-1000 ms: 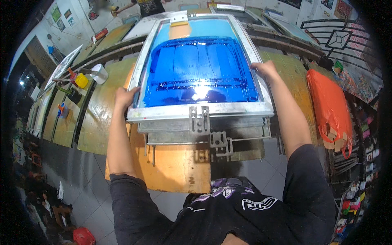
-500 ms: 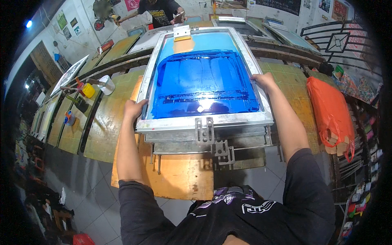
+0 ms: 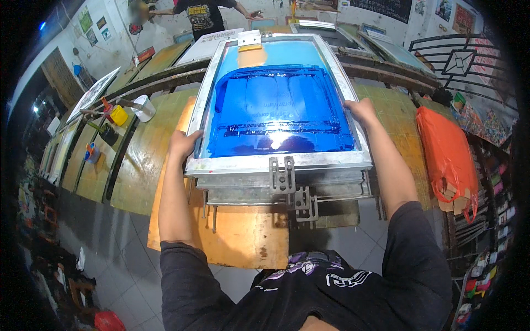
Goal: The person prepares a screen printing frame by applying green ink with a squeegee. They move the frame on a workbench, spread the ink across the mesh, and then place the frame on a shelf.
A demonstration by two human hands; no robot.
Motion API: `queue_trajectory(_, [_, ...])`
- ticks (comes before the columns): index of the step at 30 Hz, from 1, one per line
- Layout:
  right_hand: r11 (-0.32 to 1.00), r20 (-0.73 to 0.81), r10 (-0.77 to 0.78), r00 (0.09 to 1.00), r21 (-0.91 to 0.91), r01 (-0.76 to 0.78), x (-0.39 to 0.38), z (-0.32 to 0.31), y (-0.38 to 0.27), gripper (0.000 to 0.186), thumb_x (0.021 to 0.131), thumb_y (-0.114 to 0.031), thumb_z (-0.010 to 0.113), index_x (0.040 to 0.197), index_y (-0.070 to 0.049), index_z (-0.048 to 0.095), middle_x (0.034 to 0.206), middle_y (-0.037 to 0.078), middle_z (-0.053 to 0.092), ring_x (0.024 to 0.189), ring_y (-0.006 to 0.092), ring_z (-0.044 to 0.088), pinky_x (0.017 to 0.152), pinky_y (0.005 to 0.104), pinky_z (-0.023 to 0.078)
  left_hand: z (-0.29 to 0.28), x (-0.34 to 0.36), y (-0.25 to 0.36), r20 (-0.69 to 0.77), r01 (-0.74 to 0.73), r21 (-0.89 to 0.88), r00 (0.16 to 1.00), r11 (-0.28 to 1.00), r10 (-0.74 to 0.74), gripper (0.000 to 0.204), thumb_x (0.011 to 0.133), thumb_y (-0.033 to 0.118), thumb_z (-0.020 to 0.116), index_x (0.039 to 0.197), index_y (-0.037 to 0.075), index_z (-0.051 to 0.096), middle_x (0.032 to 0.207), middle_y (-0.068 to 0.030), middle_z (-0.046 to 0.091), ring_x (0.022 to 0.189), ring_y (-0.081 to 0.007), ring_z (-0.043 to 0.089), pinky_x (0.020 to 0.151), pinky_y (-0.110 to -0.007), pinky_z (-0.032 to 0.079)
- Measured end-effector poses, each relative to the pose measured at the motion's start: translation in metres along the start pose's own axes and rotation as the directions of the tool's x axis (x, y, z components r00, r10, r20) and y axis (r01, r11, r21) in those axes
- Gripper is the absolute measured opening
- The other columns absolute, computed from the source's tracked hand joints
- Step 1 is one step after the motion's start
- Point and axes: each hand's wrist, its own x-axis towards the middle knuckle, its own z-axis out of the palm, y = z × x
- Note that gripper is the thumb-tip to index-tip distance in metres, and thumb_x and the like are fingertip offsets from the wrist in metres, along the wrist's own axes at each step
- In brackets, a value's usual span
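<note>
A silkscreen printing frame (image 3: 326, 162) with a pale metal rim lies in front of me. Thick blue ink (image 3: 270, 102) covers most of its mesh, with a lighter blue strip along the far side. My left hand (image 3: 184, 145) grips the left rim, thumb on top. Across from it, my right hand (image 3: 361, 112) holds the right rim, also thumb up; the undersides of both grips are hidden. A slotted metal bracket (image 3: 282, 175) is fixed to the near rim. At the far end sits a white block (image 3: 249, 38) with a yellowish lower edge.
Under the frame juts an orange-brown board (image 3: 243, 237). To the left, a white cup (image 3: 144, 108), a yellow container (image 3: 119, 115) and other small pots stand on greenish boards. An orange plastic bag (image 3: 446, 149) lies at right. Beyond the frame stands another person (image 3: 204, 16).
Both my hands stay on the frame, which sits almost the same in view. The person at the back has turned and shifted left, arms now spread wide.
</note>
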Motion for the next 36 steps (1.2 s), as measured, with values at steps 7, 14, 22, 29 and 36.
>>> queue_trajectory(7, [0.997, 0.009, -0.045, 0.999, -0.057, 0.046, 0.013, -0.013, 0.017, 0.052, 0.063, -0.030, 0.070, 0.089, 0.014, 0.058, 0.091, 0.028, 0.060, 0.086, 0.0338, 0.061, 0.074, 0.0363, 0.047, -0.001, -0.017, 0.005, 0.048, 0.001, 0.017, 0.999, 1.000, -0.002, 0.047, 0.066, 0.037, 0.069, 0.067, -0.009, 0.062, 0.060, -0.0148, 0.061, 0.053, -0.0208, 0.059, 0.052, -0.032, 0.045])
queue_trajectory(14, [0.997, 0.035, -0.070, 0.997, -0.013, 0.071, -0.002, -0.036, 0.024, 0.049, 0.062, -0.030, 0.071, 0.080, 0.014, 0.059, 0.081, 0.024, 0.062, 0.074, 0.0284, 0.062, 0.066, 0.0357, 0.047, -0.023, -0.063, 0.030, 0.069, 0.091, 0.002, 0.993, 0.996, -0.091, 0.056, 0.061, 0.045, 0.070, 0.063, -0.010, 0.059, 0.064, -0.0232, 0.060, 0.060, -0.0292, 0.061, 0.058, -0.037, 0.046])
queue_trajectory(22, [0.973, 0.073, -0.215, 0.974, -0.068, 0.220, -0.026, -0.080, 0.027, 0.040, 0.061, -0.028, 0.071, 0.068, 0.010, 0.060, 0.065, 0.016, 0.061, 0.057, 0.0211, 0.058, 0.056, 0.0342, 0.044, -0.053, -0.143, 0.061, 0.034, 0.166, -0.007, 0.986, 0.986, -0.165, 0.050, 0.063, 0.042, 0.070, 0.065, -0.008, 0.060, 0.065, -0.0212, 0.061, 0.060, -0.0289, 0.061, 0.059, -0.036, 0.047])
queue_trajectory(29, [0.936, 0.143, -0.348, 0.927, 0.103, 0.335, -0.014, -0.098, 0.075, 0.040, 0.060, -0.028, 0.071, 0.071, 0.009, 0.064, 0.065, 0.015, 0.062, 0.058, 0.0188, 0.058, 0.056, 0.0326, 0.044, -0.057, -0.252, 0.083, -0.092, 0.218, -0.074, 0.970, 0.973, -0.224, 0.041, 0.066, 0.035, 0.070, 0.069, -0.005, 0.064, 0.065, -0.0172, 0.063, 0.058, -0.0244, 0.062, 0.057, -0.034, 0.047])
queue_trajectory(36, [0.912, 0.228, -0.407, 0.884, 0.042, 0.409, -0.025, -0.110, 0.060, 0.041, 0.059, -0.028, 0.072, 0.073, 0.009, 0.063, 0.072, 0.019, 0.063, 0.067, 0.0238, 0.062, 0.061, 0.0335, 0.046, -0.072, -0.326, 0.108, -0.166, 0.247, -0.159, 0.948, 0.956, -0.273, 0.036, 0.070, 0.030, 0.068, 0.071, -0.006, 0.064, 0.059, -0.0126, 0.061, 0.049, -0.0162, 0.058, 0.050, -0.030, 0.044])
